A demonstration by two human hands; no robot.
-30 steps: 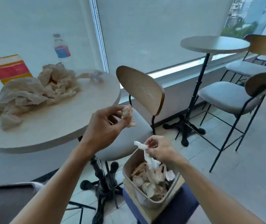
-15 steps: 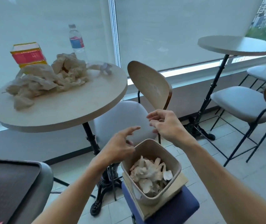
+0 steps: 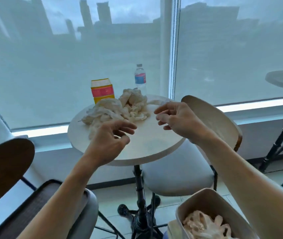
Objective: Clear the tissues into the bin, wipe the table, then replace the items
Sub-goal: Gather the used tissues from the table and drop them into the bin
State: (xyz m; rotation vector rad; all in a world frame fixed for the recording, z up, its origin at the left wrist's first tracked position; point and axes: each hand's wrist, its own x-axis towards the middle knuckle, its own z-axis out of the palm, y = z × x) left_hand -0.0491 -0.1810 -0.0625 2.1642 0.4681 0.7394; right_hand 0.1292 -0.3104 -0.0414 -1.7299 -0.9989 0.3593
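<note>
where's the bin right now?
In the head view the bin sits at the bottom right, on the floor side below the right forearm, right of the table's black pedestal, with tissues already inside.

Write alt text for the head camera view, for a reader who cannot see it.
Two empty hands, the left hand and the right hand, reach over a round table toward a heap of crumpled tissues. Behind the heap stand a red and yellow box and a water bottle. A bin holding tissues sits at lower right.
</note>
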